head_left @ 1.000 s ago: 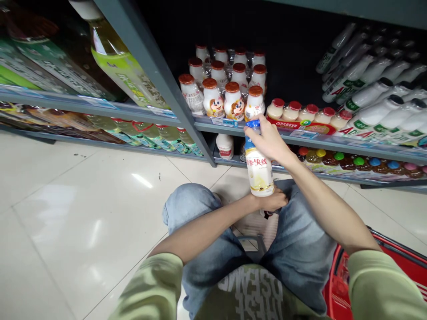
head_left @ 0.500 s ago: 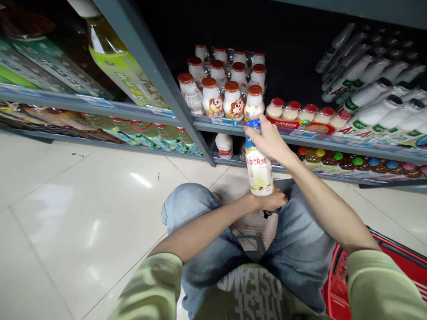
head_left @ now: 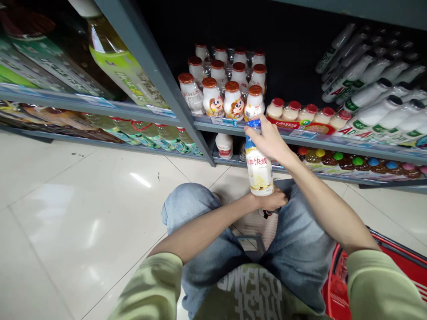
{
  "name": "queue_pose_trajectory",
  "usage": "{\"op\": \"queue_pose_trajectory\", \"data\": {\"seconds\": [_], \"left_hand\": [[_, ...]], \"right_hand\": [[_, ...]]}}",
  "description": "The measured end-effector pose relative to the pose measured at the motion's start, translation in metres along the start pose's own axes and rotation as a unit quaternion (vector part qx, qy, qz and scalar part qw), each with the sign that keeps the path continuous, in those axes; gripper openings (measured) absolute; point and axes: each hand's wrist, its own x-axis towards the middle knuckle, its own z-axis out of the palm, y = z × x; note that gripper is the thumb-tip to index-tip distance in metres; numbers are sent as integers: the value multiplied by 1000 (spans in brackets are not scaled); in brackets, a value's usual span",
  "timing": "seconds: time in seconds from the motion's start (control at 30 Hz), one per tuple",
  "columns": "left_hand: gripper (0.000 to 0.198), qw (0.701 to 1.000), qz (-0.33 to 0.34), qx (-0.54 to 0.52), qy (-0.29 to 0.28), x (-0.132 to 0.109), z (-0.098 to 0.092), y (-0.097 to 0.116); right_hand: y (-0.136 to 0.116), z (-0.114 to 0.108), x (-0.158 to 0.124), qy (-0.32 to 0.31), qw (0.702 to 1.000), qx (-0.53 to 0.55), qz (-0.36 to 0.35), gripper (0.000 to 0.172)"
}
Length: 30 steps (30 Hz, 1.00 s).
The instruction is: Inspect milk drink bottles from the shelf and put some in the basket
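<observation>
I hold a white milk-drink bottle [head_left: 259, 169] with a blue cap and red lettering upright above my knees. My right hand [head_left: 269, 141] grips its neck and cap from the right. My left hand [head_left: 271, 201] cups the bottle's base from below. Just behind the bottle runs the grey shelf edge [head_left: 300, 138], carrying brown-capped cartoon bottles [head_left: 223, 95] and a pack of small red-capped bottles [head_left: 307, 114].
White bottles with black caps [head_left: 373, 100] lie stacked at the right of the shelf. Coloured-cap drinks [head_left: 353, 162] fill the lowest shelf. A grey upright post [head_left: 156, 71] divides the shelving; yellow-green bottles [head_left: 116, 62] sit to its left. A red basket [head_left: 383, 266] stands at my right. White tiled floor [head_left: 73, 209] spreads to the left.
</observation>
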Motion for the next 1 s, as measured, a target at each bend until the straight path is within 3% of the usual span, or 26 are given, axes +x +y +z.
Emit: {"op": "queue_pose_trajectory", "data": {"seconds": [0.3, 0.43, 0.53, 0.63, 1.0], "left_hand": [[9, 1000, -4, 8, -5, 0, -2, 1], [10, 1000, 5, 24, -5, -5, -12, 1], [11, 999, 20, 30, 8, -8, -22, 1], [12, 999, 25, 30, 4, -10, -27, 1], [11, 999, 38, 35, -12, -5, -24, -1]], "right_hand": [[2, 0, 2, -1, 1000, 7, 8, 32], [-3, 2, 2, -24, 989, 145, 15, 40], [-10, 2, 0, -70, 957, 275, 66, 42], [-14, -2, -2, -106, 929, 340, 101, 37], [-14, -8, 2, -111, 919, 350, 145, 24]]}}
